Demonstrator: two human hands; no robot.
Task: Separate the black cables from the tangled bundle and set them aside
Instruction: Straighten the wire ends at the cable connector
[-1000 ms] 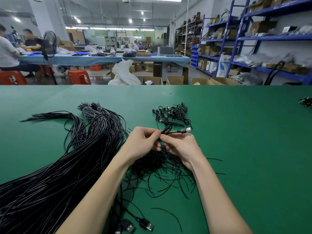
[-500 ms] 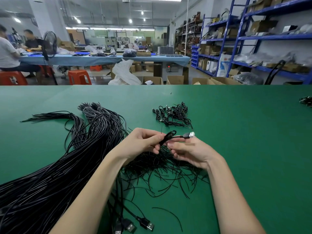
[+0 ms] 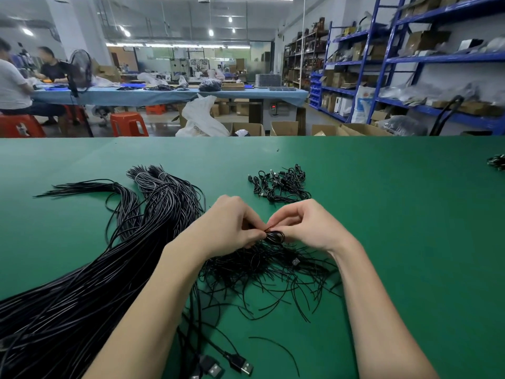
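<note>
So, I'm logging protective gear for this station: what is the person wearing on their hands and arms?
Nothing that shows. The left hand and right hand are bare, with no gloves, rings or watch visible. Both forearms are uncovered down to the frame's bottom edge, so no sleeve, wrist strap or marking appears.

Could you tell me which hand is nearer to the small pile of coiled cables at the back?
Right. The right hand sits just below the coiled-cable pile; the left hand lies farther to the pile's lower left.
</note>
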